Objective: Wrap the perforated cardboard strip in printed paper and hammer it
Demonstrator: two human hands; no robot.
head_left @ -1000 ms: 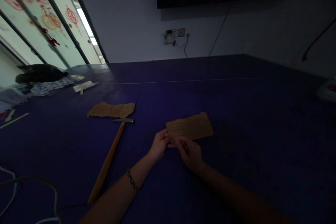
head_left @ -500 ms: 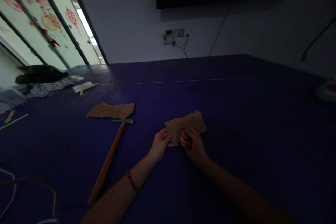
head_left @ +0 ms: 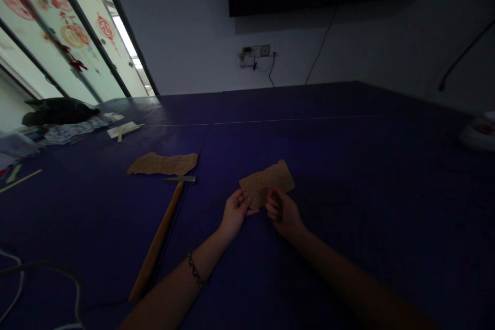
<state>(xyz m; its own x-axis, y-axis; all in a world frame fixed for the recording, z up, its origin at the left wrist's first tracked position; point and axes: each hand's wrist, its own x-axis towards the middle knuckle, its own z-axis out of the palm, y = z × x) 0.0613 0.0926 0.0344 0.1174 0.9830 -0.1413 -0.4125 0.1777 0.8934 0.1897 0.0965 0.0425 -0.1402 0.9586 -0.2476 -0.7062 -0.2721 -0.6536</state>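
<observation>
A tan, dark-speckled flat piece with one uneven edge [head_left: 267, 179] is held above the blue-purple surface; its material is unclear. My left hand [head_left: 234, 214] grips its lower left corner, thumb on top and fingers beneath. In front of its lower edge is my right hand [head_left: 285, 215], fingertips pinched close to the piece. Whatever sits in that pinch is too small and dark to make out; a faint thin line shows just below it. To the left lie a hammer [head_left: 162, 237] with a long wooden handle and a second speckled tan piece [head_left: 164, 164].
At the far left are a dark bundle [head_left: 60, 111], patterned cloth [head_left: 73, 130] and a white pad with yellow strips [head_left: 124, 130]. A pale cable [head_left: 77, 294] loops at the lower left. A wall with sockets [head_left: 257, 51] stands behind the surface [head_left: 348, 165].
The tan piece has shifted slightly left and turned a little, with my left hand still on it. My right hand stays pinched, slightly lower against the piece.
</observation>
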